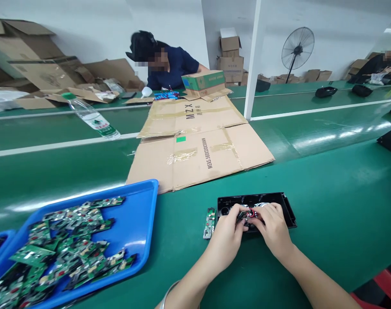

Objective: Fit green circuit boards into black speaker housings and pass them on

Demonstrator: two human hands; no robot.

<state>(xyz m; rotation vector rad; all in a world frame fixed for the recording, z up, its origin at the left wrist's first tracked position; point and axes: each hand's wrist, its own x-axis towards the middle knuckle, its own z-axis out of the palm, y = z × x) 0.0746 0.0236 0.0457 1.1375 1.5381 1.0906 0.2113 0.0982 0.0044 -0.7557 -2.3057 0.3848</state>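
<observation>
A black plastic case (280,201) lies open on the green bench in front of me, and both hands are over it. My left hand (226,236) is closed, with thumb and fingers pinching a small dark part whose kind the fingers partly hide. Beside it, my right hand (274,227) pinches thin red wires (252,212) between thumb and fingers. Round silvery parts show inside the case behind the right fingers. Just left of the case, a single green circuit board (209,223) rests on the bench.
At left, a blue tray (152,219) holds many loose circuit boards (76,244); part of another blue tray sits beyond it. Flattened cardboard (195,159) spans the middle. A plastic bottle (95,120) lies tilted at far left. Across the bench a person (172,64) leans over blue parts.
</observation>
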